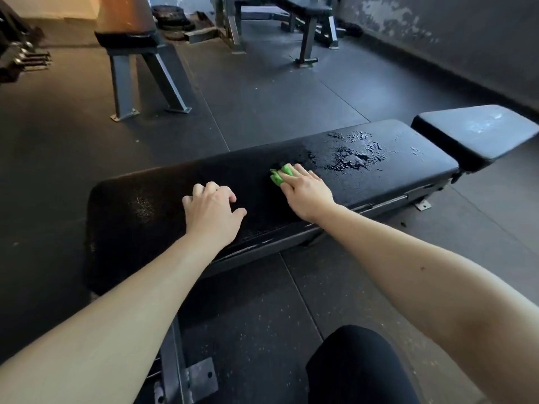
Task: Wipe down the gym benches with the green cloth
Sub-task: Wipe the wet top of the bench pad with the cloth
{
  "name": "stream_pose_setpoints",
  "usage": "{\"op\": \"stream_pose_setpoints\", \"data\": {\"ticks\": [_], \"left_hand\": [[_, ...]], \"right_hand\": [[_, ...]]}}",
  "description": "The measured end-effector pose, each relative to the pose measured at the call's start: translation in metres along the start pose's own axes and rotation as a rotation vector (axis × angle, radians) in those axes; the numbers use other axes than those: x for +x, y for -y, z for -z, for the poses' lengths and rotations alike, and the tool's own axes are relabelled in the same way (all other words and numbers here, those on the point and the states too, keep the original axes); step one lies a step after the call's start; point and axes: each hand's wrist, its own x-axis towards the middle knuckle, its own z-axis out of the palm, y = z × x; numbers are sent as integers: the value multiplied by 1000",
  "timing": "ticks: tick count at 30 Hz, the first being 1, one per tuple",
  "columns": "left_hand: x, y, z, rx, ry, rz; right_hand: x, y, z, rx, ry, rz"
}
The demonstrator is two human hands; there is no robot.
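A long black padded bench [163,205] lies across the view in front of me. Its right part carries a patch of wet droplets [354,154]. The green cloth [280,174] lies on the pad just left of that wet patch. My right hand [306,191] presses flat on the cloth, which is mostly hidden under the fingers. My left hand [212,209] rests on the pad further left with its fingers bent, holding nothing. A separate black seat pad [478,132] continues the bench at the right.
A second flat bench [128,27] on grey steel legs stands at the back left. A third bench and rack frame [303,13] stand at the back centre, with weight plates [175,21] on the floor. Dumbbells [23,56] sit at far left. My black-clad knee [358,371] is at the bottom.
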Motion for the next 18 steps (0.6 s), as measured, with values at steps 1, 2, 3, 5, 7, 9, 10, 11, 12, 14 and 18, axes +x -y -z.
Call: {"op": "stream_pose_setpoints", "data": {"ticks": [1, 2, 3, 5, 7, 9, 10, 11, 12, 14, 18], "left_hand": [[-2, 0, -1, -12, 1, -15], [-5, 0, -1, -16, 6, -29], [-7, 1, -2, -13, 11, -42], [-11, 2, -5, 1, 20, -60], [-11, 0, -7, 4, 24, -74], [-11, -4, -8, 4, 22, -81], [-10, -6, -8, 7, 25, -83], [-9, -7, -9, 9, 32, -83], [-9, -7, -10, 5, 41, -78], [-10, -5, -10, -8, 55, -71], [-14, -3, -8, -3, 61, -92]], "right_hand": [[0, -9, 1, -10, -11, -63], [0, -13, 1, -20, -30, -118], [-1, -13, -3, -30, -49, -152], [-7, 2, -11, -49, -79, -165], [-26, 23, -20, -17, -125, -103], [-47, 33, -25, 49, -175, -9], [-55, 29, -26, 73, -178, 23], [-59, 22, -25, 83, -169, 43], [-61, 11, -22, 76, -161, 46], [-62, -15, -17, 45, -170, -36], [-60, -45, -9, 45, -198, -326]]}}
